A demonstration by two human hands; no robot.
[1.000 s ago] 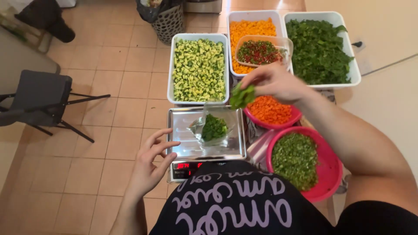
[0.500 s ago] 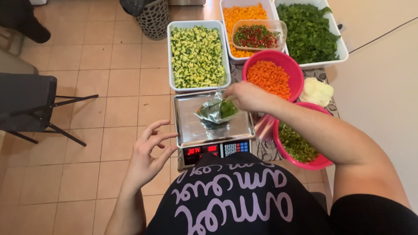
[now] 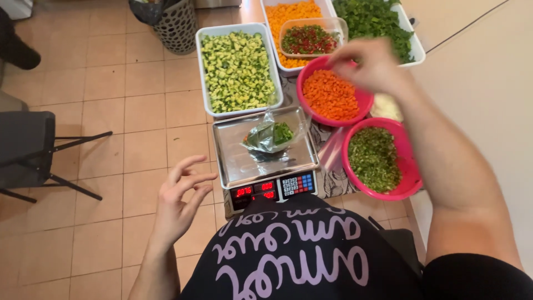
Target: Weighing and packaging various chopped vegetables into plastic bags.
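Note:
A clear plastic bag [image 3: 268, 136] with chopped greens in it lies on the steel pan of a digital scale [image 3: 236, 164]. My right hand [image 3: 371, 64] hovers over the pink bowl of diced carrot [image 3: 332, 94], fingers curled, blurred by motion; I cannot tell whether it holds anything. My left hand [image 3: 182, 197] hangs in the air left of the scale, fingers spread, holding nothing.
A white tray of diced green vegetable [image 3: 237, 69] stands behind the scale. Further back are a tray of orange cubes [image 3: 294, 11] with a small tub of red and green bits [image 3: 310, 38], and a tray of leafy greens [image 3: 375, 19]. A pink bowl of chopped herbs [image 3: 377, 160] sits right. A chair [image 3: 28, 150] stands left.
My right hand has left the bag on the scale and moved back and right over the carrot bowl. My left hand has stayed beside the scale.

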